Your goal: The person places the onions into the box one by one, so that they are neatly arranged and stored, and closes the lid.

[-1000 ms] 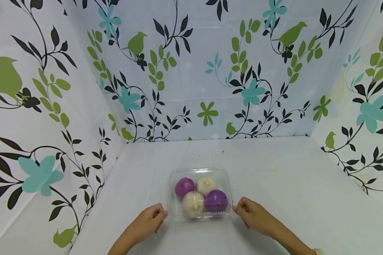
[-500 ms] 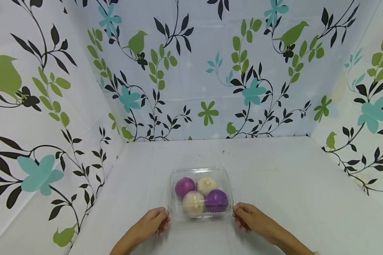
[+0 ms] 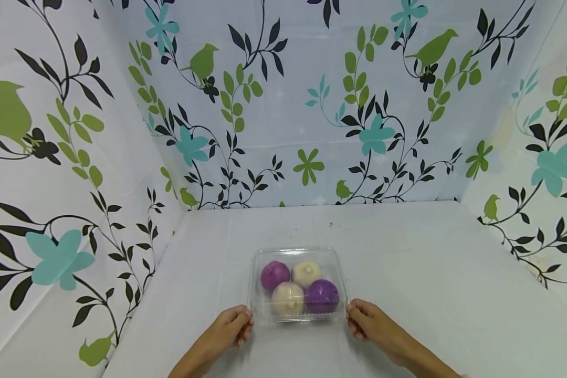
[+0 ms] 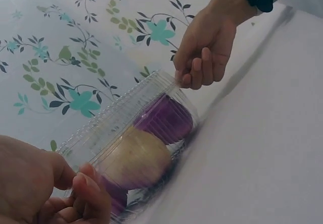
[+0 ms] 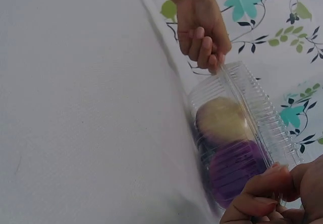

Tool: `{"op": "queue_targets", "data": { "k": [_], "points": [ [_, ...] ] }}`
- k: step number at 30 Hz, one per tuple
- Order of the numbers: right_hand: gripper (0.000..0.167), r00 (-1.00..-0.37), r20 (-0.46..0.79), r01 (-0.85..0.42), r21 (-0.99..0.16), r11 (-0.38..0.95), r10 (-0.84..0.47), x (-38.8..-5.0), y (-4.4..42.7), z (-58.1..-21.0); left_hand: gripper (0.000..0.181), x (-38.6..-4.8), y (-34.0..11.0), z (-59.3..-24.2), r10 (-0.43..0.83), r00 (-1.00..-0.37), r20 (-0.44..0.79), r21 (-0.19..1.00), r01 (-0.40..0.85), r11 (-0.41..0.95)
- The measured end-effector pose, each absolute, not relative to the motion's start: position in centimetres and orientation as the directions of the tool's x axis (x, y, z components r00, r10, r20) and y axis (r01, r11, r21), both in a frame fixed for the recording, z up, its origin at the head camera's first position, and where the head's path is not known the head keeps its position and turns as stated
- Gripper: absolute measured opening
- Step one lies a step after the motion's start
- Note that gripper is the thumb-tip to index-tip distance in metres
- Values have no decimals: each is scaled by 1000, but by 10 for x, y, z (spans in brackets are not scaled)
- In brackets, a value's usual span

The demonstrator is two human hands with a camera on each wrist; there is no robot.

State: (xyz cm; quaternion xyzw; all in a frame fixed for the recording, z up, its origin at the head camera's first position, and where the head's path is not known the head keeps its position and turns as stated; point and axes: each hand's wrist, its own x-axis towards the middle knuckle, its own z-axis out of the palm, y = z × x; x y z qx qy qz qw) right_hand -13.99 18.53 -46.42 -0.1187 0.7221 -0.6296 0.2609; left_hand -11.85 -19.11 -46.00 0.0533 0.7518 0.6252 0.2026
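A clear plastic clamshell box (image 3: 336, 262) stands on the white table, its lid over several round things like peeled onions. Two are purple, one at the back left (image 3: 275, 276) and one at the front right (image 3: 322, 296); a cream one (image 3: 288, 298) lies at the front left and another (image 3: 306, 274) behind it. My left hand (image 3: 230, 326) pinches the box's rim at its front left corner between thumb and fingers. At the front right corner my right hand (image 3: 369, 324) pinches the rim likewise. Both wrist views show the fingertips on the rim.
The white-covered table (image 3: 406, 252) spreads around the box on all sides. Cloth printed with birds, leaves and flowers (image 3: 274, 105) hangs behind it and along both sides. Small dark specks (image 3: 331, 224) lie behind the box. A dark wristwatch (image 4: 260, 0) is on the right wrist.
Both hands have shifted slightly at the corners, and their fingers have turned in under the rim. The box stays in nearly the same place.
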Motion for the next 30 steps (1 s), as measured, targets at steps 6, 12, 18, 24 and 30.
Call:
{"op": "queue_targets", "data": {
  "k": [6, 12, 18, 24, 30],
  "points": [
    [28, -854, -225, 160, -972, 173, -469, -139, 184, -464, 27, -118, -184, -463, 281, -932, -230, 963, -177, 203],
    [30, -867, -225, 163, -971, 173, -444, -138, 182, -463, 28, -119, -182, -463, 263, -936, -234, 961, -182, 207],
    [33, -879, -234, 169, -967, 189, -415, -139, 181, -465, 31, -120, -183, -462, 262, -931, -253, 955, -196, 224],
    [44, -884, -264, 183, -955, 233, -385, -142, 185, -461, 44, -119, -188, -459, 285, -918, -274, 939, -193, 283],
    [57, -929, -257, 154, -923, 353, -265, -146, 194, -449, 49, -121, -198, -444, 198, -964, -175, 889, -68, 454]
  ]
}}
